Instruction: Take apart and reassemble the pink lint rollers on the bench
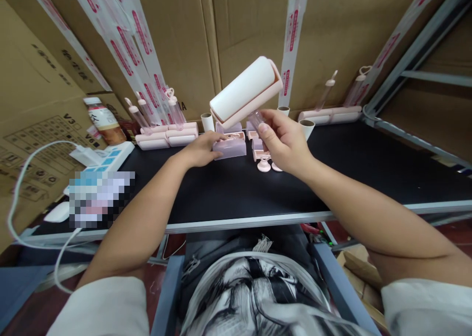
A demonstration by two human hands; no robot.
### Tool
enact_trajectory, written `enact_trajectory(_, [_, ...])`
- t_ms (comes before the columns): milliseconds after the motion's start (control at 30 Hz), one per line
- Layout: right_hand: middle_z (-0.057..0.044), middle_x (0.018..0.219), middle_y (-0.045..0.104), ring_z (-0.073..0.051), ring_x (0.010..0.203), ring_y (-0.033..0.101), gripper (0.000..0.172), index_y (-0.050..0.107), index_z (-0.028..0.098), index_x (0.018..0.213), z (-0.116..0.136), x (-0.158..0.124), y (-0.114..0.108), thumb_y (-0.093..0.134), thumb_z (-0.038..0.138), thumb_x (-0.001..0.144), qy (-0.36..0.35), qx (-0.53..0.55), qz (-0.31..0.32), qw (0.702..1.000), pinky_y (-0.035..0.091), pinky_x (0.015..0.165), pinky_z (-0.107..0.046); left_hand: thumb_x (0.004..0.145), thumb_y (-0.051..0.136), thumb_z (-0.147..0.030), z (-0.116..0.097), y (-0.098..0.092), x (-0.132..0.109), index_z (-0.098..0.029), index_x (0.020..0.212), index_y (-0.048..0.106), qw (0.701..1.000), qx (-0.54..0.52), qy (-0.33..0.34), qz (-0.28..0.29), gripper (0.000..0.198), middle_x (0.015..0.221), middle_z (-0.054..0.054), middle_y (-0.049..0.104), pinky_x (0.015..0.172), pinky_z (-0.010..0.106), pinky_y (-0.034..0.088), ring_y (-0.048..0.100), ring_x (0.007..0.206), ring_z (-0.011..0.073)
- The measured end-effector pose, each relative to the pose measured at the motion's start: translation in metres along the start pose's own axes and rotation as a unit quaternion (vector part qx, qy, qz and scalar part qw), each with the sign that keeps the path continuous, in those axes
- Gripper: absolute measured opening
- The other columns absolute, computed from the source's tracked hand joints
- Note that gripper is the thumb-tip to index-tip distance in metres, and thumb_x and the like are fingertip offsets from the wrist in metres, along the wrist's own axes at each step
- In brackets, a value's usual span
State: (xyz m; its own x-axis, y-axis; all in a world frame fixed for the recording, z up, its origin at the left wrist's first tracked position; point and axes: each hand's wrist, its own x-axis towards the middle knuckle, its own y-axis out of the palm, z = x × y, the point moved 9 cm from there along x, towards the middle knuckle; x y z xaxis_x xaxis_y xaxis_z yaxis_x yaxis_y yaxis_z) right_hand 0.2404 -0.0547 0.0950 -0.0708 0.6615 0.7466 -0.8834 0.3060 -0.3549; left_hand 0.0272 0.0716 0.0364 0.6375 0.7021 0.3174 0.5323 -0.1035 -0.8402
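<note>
A lint roller (pixel 243 91) with a white roll in a pink frame is raised above the table, tilted up to the right. My right hand (pixel 289 142) grips it by its clear handle (pixel 255 120). Lower and to the left, my left hand (pixel 199 150) has thumb and fingers around the end of a lilac see-through cover (pixel 232 150) with pink parts in it, resting on the table. Beside that cover lie more pink and lilac pieces, partly hidden by my right hand, and a round pink cap (pixel 263 165). White tubes (pixel 207 123) stand behind.
Several lint rollers (pixel 167 135) stand handle-up at the back left, others (pixel 332 116) at the back right. On the left are a bottle (pixel 105 122), a power strip (pixel 118 154) with a cable and a pixelated flat object (pixel 99 198). Cardboard (pixel 250 26) walls the black table (pixel 214 193).
</note>
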Motion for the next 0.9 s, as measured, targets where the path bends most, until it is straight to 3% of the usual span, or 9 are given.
enact_trajectory(100, [-0.006, 0.088, 0.073, -0.023, 0.078, 0.068, 0.057, 0.072, 0.02, 0.118, 0.005, -0.001, 0.008, 0.049, 0.071, 0.108, -0.007, -0.009, 0.036, 0.999, 0.052, 0.073, -0.037, 0.075, 0.087, -0.039, 0.014, -0.045, -0.006, -0.021, 0.131, 0.073, 0.99, -0.111, -0.029, -0.077, 0.061, 0.121, 0.01, 0.074, 0.096, 0.046, 0.059, 0.069, 0.106, 0.0281])
enact_trajectory(167, [-0.004, 0.084, 0.071, -0.021, 0.075, 0.065, 0.053, 0.072, 0.019, 0.111, 0.007, -0.003, 0.016, 0.049, 0.066, 0.11, -0.01, -0.023, 0.071, 0.997, 0.048, 0.071, -0.035, 0.075, 0.091, -0.042, 0.017, -0.076, -0.013, -0.021, 0.131, 0.071, 0.967, -0.202, -0.031, -0.152, 0.064, 0.122, 0.01, 0.074, 0.088, 0.04, 0.061, 0.07, 0.102, 0.0247])
enact_trajectory(267, [-0.002, 0.077, 0.068, -0.021, 0.072, 0.063, 0.043, 0.072, 0.019, 0.109, 0.007, -0.006, 0.027, 0.051, 0.057, 0.111, -0.008, -0.051, 0.117, 0.992, 0.044, 0.068, -0.034, 0.079, 0.091, -0.048, 0.007, -0.096, -0.021, -0.024, 0.133, 0.069, 0.92, -0.339, -0.006, -0.197, 0.063, 0.12, 0.01, 0.075, 0.075, 0.033, 0.062, 0.072, 0.092, 0.0217])
enact_trajectory(367, [-0.003, 0.076, 0.069, -0.021, 0.071, 0.063, 0.036, 0.071, 0.018, 0.108, 0.006, -0.006, 0.03, 0.054, 0.05, 0.109, -0.009, -0.076, 0.129, 0.989, 0.041, 0.067, -0.034, 0.079, 0.093, -0.049, -0.014, -0.093, -0.022, -0.025, 0.131, 0.069, 0.898, -0.398, 0.025, -0.183, 0.062, 0.123, 0.01, 0.076, 0.078, 0.034, 0.064, 0.076, 0.098, 0.0229])
enact_trajectory(500, [-0.004, 0.078, 0.071, -0.022, 0.073, 0.065, 0.032, 0.071, 0.02, 0.106, 0.0, -0.005, 0.029, 0.055, 0.047, 0.109, 0.008, -0.088, 0.118, 0.989, 0.039, 0.066, -0.034, 0.079, 0.093, -0.05, -0.031, -0.079, -0.019, -0.023, 0.135, 0.069, 0.915, -0.369, 0.038, -0.157, 0.066, 0.135, 0.012, 0.076, 0.098, 0.042, 0.063, 0.074, 0.123, 0.0308])
enact_trajectory(633, [-0.004, 0.078, 0.07, -0.022, 0.072, 0.064, 0.028, 0.069, 0.019, 0.104, -0.005, -0.006, 0.032, 0.055, 0.044, 0.109, 0.01, -0.098, 0.125, 0.987, 0.039, 0.067, -0.034, 0.074, 0.098, -0.051, -0.035, -0.075, -0.017, -0.02, 0.139, 0.071, 0.931, -0.334, 0.057, -0.138, 0.077, 0.145, 0.017, 0.073, 0.113, 0.047, 0.057, 0.07, 0.135, 0.0347])
enact_trajectory(900, [-0.004, 0.078, 0.068, -0.02, 0.073, 0.06, 0.024, 0.066, 0.019, 0.095, -0.003, -0.007, 0.037, 0.057, 0.038, 0.106, -0.012, -0.111, 0.131, 0.985, 0.039, 0.07, -0.033, 0.075, 0.097, -0.053, -0.04, -0.056, -0.015, -0.021, 0.144, 0.074, 0.948, -0.301, 0.055, -0.085, 0.08, 0.152, 0.017, 0.071, 0.117, 0.048, 0.053, 0.068, 0.137, 0.0363])
